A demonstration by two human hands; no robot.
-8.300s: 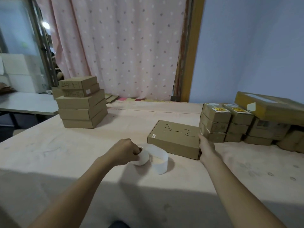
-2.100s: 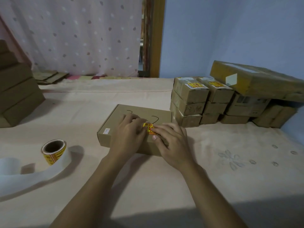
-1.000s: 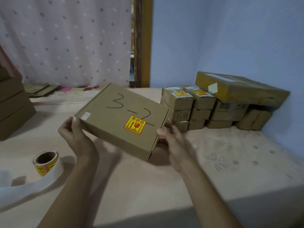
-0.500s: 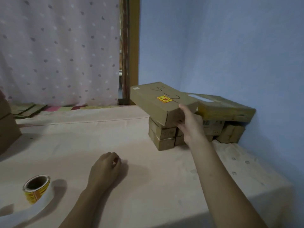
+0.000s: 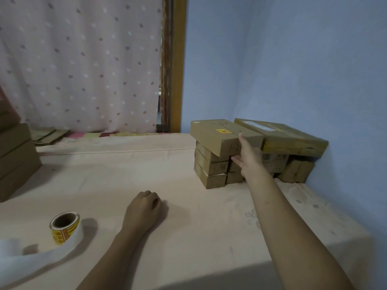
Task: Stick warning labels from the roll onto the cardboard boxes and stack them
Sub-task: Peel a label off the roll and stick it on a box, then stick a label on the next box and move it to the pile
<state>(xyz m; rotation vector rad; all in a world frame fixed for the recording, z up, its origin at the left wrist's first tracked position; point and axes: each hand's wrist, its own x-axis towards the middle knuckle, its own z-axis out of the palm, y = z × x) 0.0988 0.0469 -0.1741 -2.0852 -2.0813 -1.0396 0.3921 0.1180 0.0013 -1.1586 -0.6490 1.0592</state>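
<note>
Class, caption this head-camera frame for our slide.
Right hand steadies labelled box atop stacked boxes; left hand rests near label roll.
</note>
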